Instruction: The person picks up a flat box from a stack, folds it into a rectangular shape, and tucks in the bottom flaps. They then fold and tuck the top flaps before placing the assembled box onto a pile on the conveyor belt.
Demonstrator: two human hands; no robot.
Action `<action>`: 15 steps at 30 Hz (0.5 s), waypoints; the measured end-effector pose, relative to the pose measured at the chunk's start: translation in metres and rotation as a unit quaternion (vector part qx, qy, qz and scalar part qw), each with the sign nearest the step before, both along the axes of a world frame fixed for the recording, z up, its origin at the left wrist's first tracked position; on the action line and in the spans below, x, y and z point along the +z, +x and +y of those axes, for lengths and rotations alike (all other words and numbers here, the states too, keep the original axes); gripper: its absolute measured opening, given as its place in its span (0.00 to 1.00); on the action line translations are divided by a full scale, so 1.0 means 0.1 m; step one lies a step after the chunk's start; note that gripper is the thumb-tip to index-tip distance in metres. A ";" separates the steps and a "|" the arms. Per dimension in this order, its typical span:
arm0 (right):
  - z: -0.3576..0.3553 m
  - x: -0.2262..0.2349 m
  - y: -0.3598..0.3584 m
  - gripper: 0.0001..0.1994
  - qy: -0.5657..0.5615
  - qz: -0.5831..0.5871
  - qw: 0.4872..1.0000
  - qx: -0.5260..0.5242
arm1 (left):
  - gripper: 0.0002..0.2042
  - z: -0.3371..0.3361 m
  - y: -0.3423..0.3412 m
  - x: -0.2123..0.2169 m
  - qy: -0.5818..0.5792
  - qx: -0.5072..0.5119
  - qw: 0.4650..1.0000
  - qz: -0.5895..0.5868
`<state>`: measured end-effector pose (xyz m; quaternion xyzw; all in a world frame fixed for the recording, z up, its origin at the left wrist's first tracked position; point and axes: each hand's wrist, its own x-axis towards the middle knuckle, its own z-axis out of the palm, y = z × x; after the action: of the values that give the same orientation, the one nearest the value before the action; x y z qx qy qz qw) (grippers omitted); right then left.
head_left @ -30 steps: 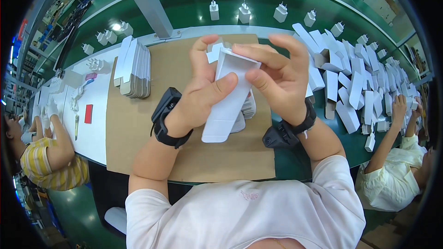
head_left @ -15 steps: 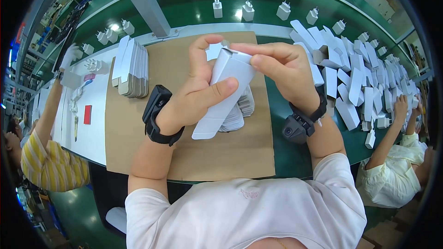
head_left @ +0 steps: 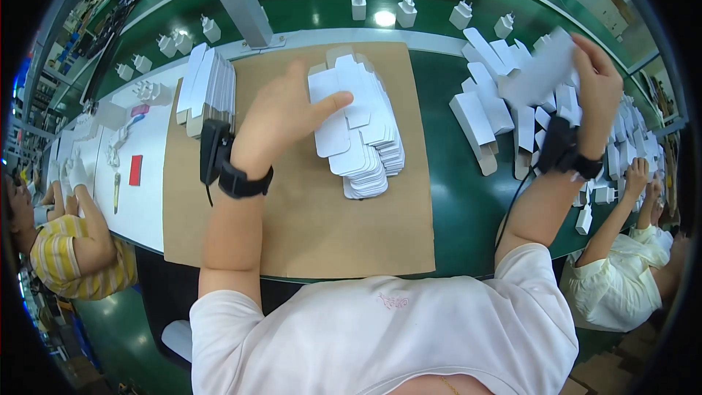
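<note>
My left hand (head_left: 281, 117) is open, thumb stretched sideways and fingers slightly blurred. It hovers at the left edge of a stack of flat white cartons (head_left: 364, 135) spread on brown cardboard (head_left: 307, 241). Out to the right, my right hand (head_left: 601, 95) grips a small white box (head_left: 542, 69), blurred by motion. That box is above a heap of white boxes (head_left: 481, 128) on the green table. Another upright pile of folded cartons (head_left: 208, 91) stands at the cardboard's far left. Each of my wrists wears a black strapped device.
White plug adapters (head_left: 406, 11) stand in a row along the green belt at the back. On the left white surface lie a red rectangular piece (head_left: 136, 170) and a slim yellow cutter (head_left: 117, 192). People in yellow-striped (head_left: 77, 256) and pale yellow tops (head_left: 621, 278) work either side.
My hands have parted. The right hand has carried the white box from the middle to the right heap; my left hand has let go of it. The person at left has drawn an arm back.
</note>
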<state>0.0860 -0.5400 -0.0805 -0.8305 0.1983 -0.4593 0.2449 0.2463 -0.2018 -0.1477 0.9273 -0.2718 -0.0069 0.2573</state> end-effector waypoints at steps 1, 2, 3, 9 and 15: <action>-0.23 -0.01 -0.11 0.12 -0.017 0.038 0.997 -0.065 | 0.36 0.02 0.04 -0.04 0.002 -0.022 0.999 0.033; -0.32 -0.03 -0.10 0.12 -0.019 0.040 0.997 -0.061 | 0.37 0.04 0.09 -0.08 0.001 -0.044 0.997 0.065; -0.38 -0.07 -0.08 0.12 -0.063 0.069 0.986 -0.136 | 0.37 0.06 0.11 -0.11 0.001 -0.067 0.993 0.095; 0.40 -0.30 0.44 0.16 0.066 0.043 0.980 0.184 | 0.41 0.00 0.06 -0.01 -0.210 -0.014 0.960 0.186; 1.41 -0.55 0.64 0.24 0.052 0.161 0.917 0.361 | 0.38 -0.11 -0.33 0.00 -0.313 -0.119 0.930 0.150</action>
<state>0.1503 -0.3989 -0.1357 -0.8944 -0.0548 -0.1890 0.4016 0.2131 -0.2127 -0.1474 0.7487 -0.3262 -0.0912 0.5699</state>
